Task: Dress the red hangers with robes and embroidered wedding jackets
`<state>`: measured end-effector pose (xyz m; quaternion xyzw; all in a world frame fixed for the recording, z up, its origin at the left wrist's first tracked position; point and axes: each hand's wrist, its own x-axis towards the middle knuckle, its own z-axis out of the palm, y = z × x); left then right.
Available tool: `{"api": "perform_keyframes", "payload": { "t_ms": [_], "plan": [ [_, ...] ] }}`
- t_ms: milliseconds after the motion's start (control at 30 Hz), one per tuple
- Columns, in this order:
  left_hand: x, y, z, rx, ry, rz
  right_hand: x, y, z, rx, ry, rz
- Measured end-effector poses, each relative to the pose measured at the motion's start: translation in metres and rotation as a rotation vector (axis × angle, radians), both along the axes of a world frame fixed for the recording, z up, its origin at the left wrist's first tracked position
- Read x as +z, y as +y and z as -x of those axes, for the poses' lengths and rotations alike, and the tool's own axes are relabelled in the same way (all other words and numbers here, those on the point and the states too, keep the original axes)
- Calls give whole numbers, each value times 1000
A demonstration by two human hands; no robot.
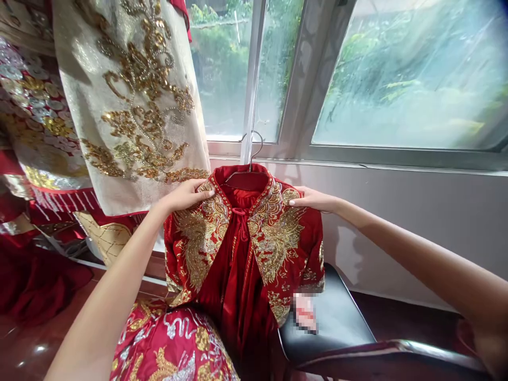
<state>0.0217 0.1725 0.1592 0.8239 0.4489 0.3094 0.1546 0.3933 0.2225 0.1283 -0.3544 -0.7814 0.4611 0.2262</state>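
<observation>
A red jacket (pixel 242 254) with heavy gold embroidery hangs on a hanger whose metal hook (pixel 254 148) rises in front of the window frame. My left hand (pixel 186 194) grips the jacket's left shoulder, fingers closed over the embroidered edge. Over at the other shoulder, my right hand (pixel 313 200) pinches the cloth. The jacket's lower part drapes down over a black chair seat (pixel 337 317) and onto red patterned cloth (pixel 170 344) below.
A cream garment with gold sequins (pixel 130 95) hangs at the upper left, with more red and gold fabric (pixel 32 132) behind it. A large window (pixel 397 79) spans the back wall. The chair's metal arm (pixel 397 349) crosses the lower right.
</observation>
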Motion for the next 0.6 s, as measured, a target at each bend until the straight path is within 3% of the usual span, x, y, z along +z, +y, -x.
{"api": "perform_keyframes", "payload": {
  "t_ms": [133, 233, 300, 333, 400, 500, 600],
  "plan": [
    [20, 6, 6, 99, 125, 224, -27, -3, -2, -99, 95, 113],
    [35, 10, 5, 66, 189, 468, -46, -11, -2, -179, 196, 124],
    [36, 12, 3, 81, 181, 462, -54, -19, 0, -242, 228, 86],
    [32, 12, 3, 124, 163, 362, -55, -24, 2, -282, 225, 48],
    [14, 7, 1, 248, 103, 27, -54, -36, 5, -359, 184, -41],
    [-36, -17, -3, 421, -22, -439, -42, -55, 10, -373, 90, -158],
    [-103, -51, -13, 619, -95, -601, -25, -68, 16, -349, -5, -338]
  ]
}}
